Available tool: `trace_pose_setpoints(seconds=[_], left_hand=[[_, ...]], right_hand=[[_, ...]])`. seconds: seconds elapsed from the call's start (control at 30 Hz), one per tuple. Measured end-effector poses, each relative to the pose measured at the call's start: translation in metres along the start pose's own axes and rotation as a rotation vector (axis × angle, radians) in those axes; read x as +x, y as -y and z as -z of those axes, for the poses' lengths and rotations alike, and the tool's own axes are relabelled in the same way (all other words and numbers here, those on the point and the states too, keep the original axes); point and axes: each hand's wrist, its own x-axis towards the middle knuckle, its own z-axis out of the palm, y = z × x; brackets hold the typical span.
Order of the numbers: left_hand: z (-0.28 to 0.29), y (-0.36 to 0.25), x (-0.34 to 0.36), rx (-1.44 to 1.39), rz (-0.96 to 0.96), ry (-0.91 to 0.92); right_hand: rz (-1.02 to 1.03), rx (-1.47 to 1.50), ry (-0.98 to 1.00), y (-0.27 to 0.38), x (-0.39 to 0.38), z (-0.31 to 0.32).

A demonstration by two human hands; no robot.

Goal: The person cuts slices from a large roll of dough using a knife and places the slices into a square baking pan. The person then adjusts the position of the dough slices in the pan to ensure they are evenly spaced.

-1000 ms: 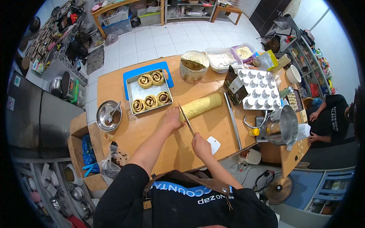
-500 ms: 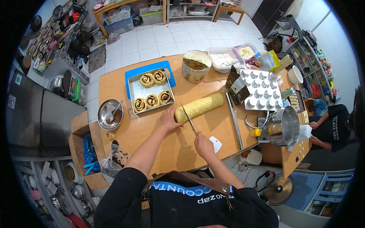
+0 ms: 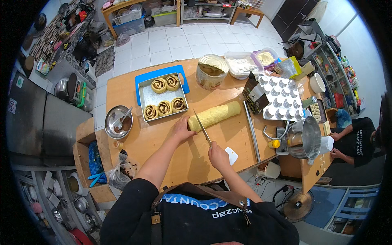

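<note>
A long yellow dough roll [image 3: 218, 114] lies slantwise across the middle of the wooden table. My left hand [image 3: 182, 130] rests against its left end, fingers curved round the cut face. In my right hand [image 3: 218, 154] is a knife [image 3: 203, 127], gripped by the handle, its blade laid over the dough near that left end. Whether the edge has sunk in, I cannot tell. Behind my left hand, a square metal pan [image 3: 154, 97] holds several swirled rolls with dark filling [image 3: 164, 108]. The pan stands on a blue board [image 3: 184, 77].
A steel bowl [image 3: 118, 122] with a spoon sits at the left. Beyond the dough stands a big tin [image 3: 212, 72]. To its right lie a metal tube [image 3: 252, 132], a muffin tray [image 3: 281, 98] and a mixer bowl [image 3: 304, 138]. Another person [image 3: 353, 139] works at the far right.
The view has shifted very slightly. Both hands, the knife and the dough roll keep practically the same places.
</note>
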Motion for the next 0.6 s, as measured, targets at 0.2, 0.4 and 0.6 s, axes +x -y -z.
trace_pose_setpoints(seconds=[0.2, 0.4, 0.6], left_hand=[[0.0019, -0.0015, -0.0002, 0.009, -0.006, 0.003], [0.0011, -0.0018, -0.002, 0.023, 0.003, -0.031], [-0.002, 0.0009, -0.0013, -0.005, -0.038, -0.056]], right_hand=[[0.005, -0.017, -0.006, -0.0007, 0.0015, 0.0002], [-0.004, 0.016, -0.018, 0.0055, 0.0011, 0.0073], [-0.024, 0.024, 0.008, 0.0037, 0.0017, 0.0063]])
